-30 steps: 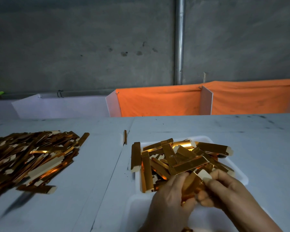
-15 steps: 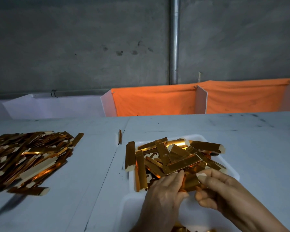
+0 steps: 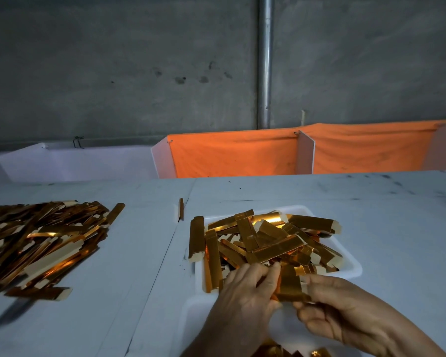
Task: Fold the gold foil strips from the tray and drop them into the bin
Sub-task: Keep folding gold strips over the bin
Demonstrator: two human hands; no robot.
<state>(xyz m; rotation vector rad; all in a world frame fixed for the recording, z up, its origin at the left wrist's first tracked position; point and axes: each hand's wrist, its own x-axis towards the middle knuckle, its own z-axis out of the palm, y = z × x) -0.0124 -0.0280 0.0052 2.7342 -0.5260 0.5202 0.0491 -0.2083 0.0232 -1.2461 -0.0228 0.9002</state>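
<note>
Lower centre of frame, left hand (image 3: 245, 292) and right hand (image 3: 345, 305) both in a closed grip on one gold foil strip (image 3: 290, 284), held over near edge of white tray (image 3: 350, 264), loose strips (image 3: 268, 238) heaped in tray, second heap (image 3: 36, 240) on worktop (image 3: 139, 253) at left, orange cloth (image 3: 232, 155) behind.

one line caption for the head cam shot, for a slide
Both hands, left hand and right hand, pinch one gold foil strip over the white tray.
</note>
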